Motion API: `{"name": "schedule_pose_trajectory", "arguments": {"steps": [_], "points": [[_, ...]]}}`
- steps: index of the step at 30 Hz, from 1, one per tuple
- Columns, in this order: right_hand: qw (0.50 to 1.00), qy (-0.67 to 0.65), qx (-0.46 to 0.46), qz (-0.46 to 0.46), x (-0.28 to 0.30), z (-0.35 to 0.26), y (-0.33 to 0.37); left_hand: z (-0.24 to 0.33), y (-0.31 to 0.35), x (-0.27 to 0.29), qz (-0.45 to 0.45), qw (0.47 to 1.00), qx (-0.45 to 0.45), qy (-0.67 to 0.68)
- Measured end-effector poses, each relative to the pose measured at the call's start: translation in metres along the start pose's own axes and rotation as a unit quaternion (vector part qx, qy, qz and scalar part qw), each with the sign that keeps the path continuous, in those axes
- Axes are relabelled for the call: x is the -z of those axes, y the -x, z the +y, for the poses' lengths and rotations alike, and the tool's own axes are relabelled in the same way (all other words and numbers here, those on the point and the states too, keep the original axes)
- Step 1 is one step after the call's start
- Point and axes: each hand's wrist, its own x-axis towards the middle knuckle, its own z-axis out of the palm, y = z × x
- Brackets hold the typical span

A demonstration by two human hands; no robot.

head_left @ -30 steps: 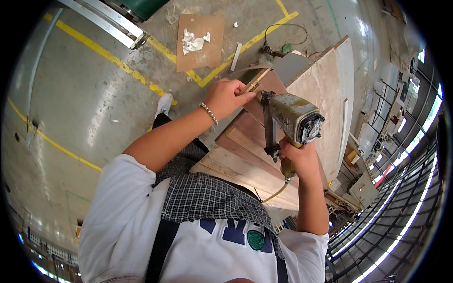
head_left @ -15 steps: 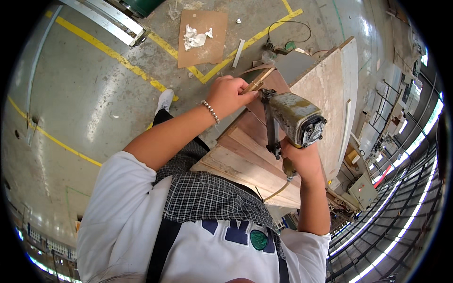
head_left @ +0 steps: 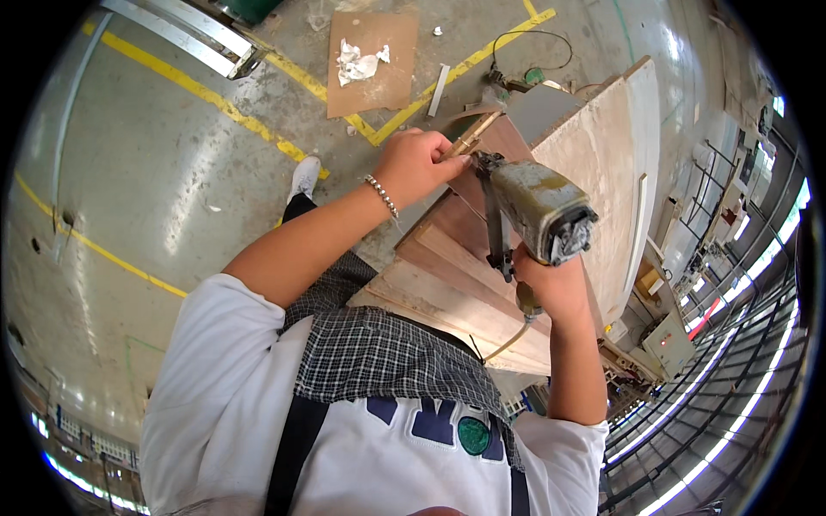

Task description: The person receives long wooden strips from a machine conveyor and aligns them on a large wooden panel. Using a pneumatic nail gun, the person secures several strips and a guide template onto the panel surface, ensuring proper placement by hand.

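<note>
My right hand (head_left: 552,284) is wrapped round the handle of a worn air nail gun (head_left: 542,202), yellowish-grey with a dark magazine along its left side. An air hose (head_left: 509,343) runs from the bottom of the handle. The gun's nose is close by my left thumb, over the wood; whether it touches the wood I cannot tell. With thumb and fingers closed, my left hand (head_left: 415,168) grips a narrow wooden strip (head_left: 478,129) at the edge of a reddish-brown panel (head_left: 509,138). The fingertips are partly hidden behind the strip.
Several wooden boards (head_left: 447,288) lie in front of me, with a large pale panel (head_left: 594,129) to the right. Cardboard (head_left: 344,103) with crumpled white scraps lies on the floor, near yellow lines and a thin white strip (head_left: 439,90). A cable (head_left: 564,43) loops at the far side.
The view has shifted slightly. Both hands keep their grips, and the nail gun's nose stays beside my left thumb.
</note>
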Motion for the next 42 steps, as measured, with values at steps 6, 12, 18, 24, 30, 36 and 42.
{"name": "schedule_pose_trajectory", "arguments": {"steps": [6,12,18,24,30,36,42], "points": [[0.995,-0.083,0.007,0.048,0.007,0.021,0.031,-0.001,0.0,0.006,-0.021,0.998,0.049,-0.02],[0.95,-0.166,0.014,0.266,-0.002,0.113,0.164,-0.039,-0.02,-0.002,-0.055,0.996,-0.056,-0.045],[0.929,-0.224,-0.047,0.291,-0.077,0.229,0.248,-0.031,-0.049,0.037,-0.044,0.985,0.123,-0.109],[0.849,-0.348,-0.044,0.396,-0.144,0.355,0.305,-0.015,-0.07,0.034,0.004,0.982,0.142,-0.124],[0.782,-0.39,-0.119,0.47,-0.232,0.493,0.399,0.042,-0.062,-0.016,0.191,0.827,-0.043,-0.527],[0.742,-0.337,-0.224,0.535,-0.291,0.616,0.467,0.03,0.078,-0.219,0.051,0.733,-0.368,-0.57],[0.725,-0.357,-0.273,0.522,-0.279,0.722,0.508,0.007,0.194,-0.477,-0.159,0.65,-0.42,-0.613]]}}
